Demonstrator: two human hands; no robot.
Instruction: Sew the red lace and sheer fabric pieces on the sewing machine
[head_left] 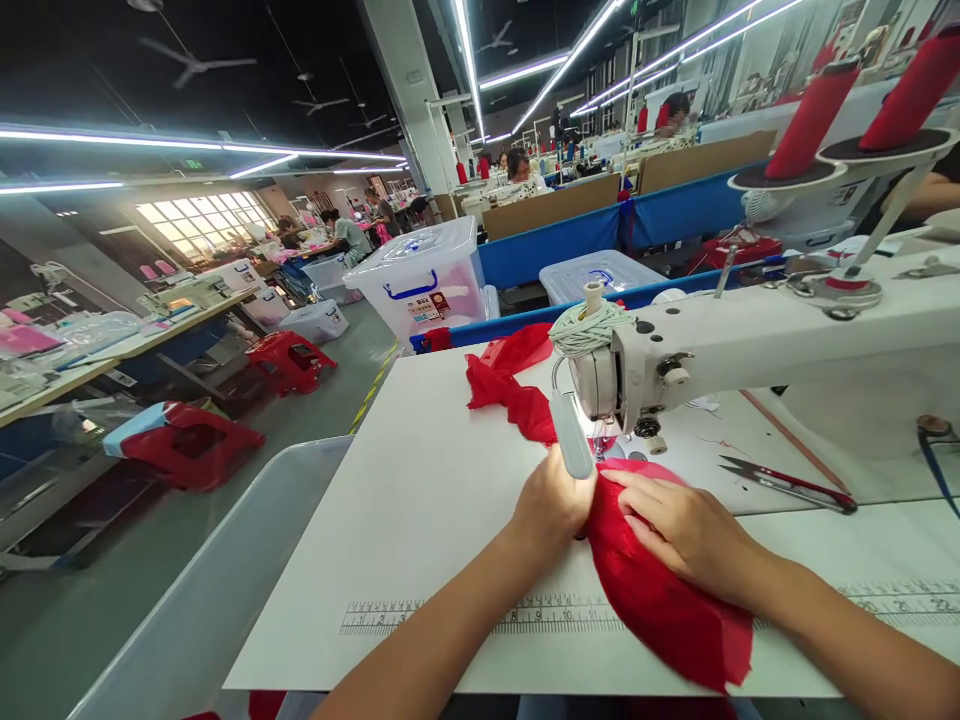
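A piece of red fabric (660, 590) lies on the white sewing table, running from the front edge up to the needle area of a white sewing machine (600, 390). My left hand (553, 498) is closed at the fabric's left edge, just in front of the needle. A pale, slim lamp head hides part of its fingers. Flat on top of the fabric, to the right, rests my right hand (679, 525) with its fingers stretched toward the needle. Behind the machine head, more crumpled red fabric (517, 385) trails to the left.
Thread snips (787, 485) lie right of the needle. A printed ruler (525, 615) runs along the table front. Red thread cones (814, 120) stand above the machine. A grey bin (292, 490) sits left of the table, a lidded clear box (427, 280) beyond it. Other people work farther back.
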